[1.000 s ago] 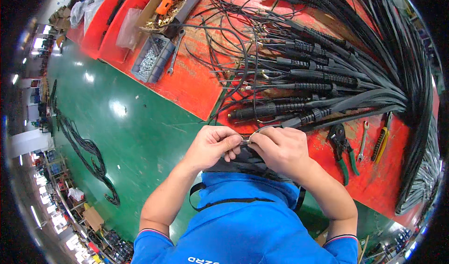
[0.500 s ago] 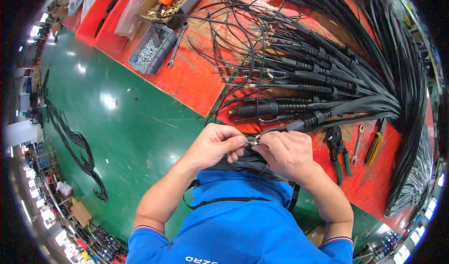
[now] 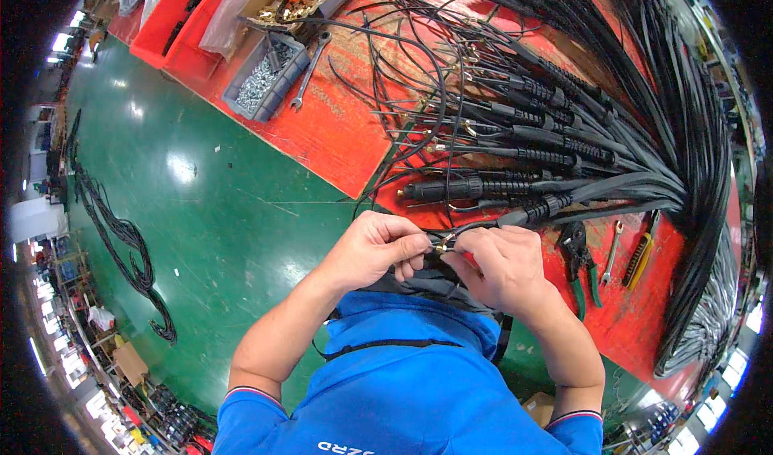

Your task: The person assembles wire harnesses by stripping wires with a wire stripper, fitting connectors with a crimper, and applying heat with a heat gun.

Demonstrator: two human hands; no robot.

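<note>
Both my hands meet in front of my waist, at the near edge of the red table. My left hand [image 3: 385, 248] is closed in a pinch, thumb against forefinger; what sits between the tips is too small to name. Close beside those tips shows a small brass-coloured fitting [image 3: 442, 247] at the end of a black cable [image 3: 527, 213]. My right hand [image 3: 503, 266] is curled round this cable end, its fingers partly hiding it. From there the cable runs right, through a ribbed black sleeve, into the large bundle.
Many black cables with ribbed handles [image 3: 467, 188] cover the table [image 3: 354, 153]. Right of my hands lie green-handled pliers [image 3: 578, 262], a wrench [image 3: 612, 252] and a yellow cutter [image 3: 638, 260]. A grey bin of screws [image 3: 266, 76] and another wrench [image 3: 311, 70] lie far left.
My right hand's fingers have shifted slightly right and loosened a little, so more of the brass-coloured fitting shows. My left hand keeps its pinch; the view has moved slightly.
</note>
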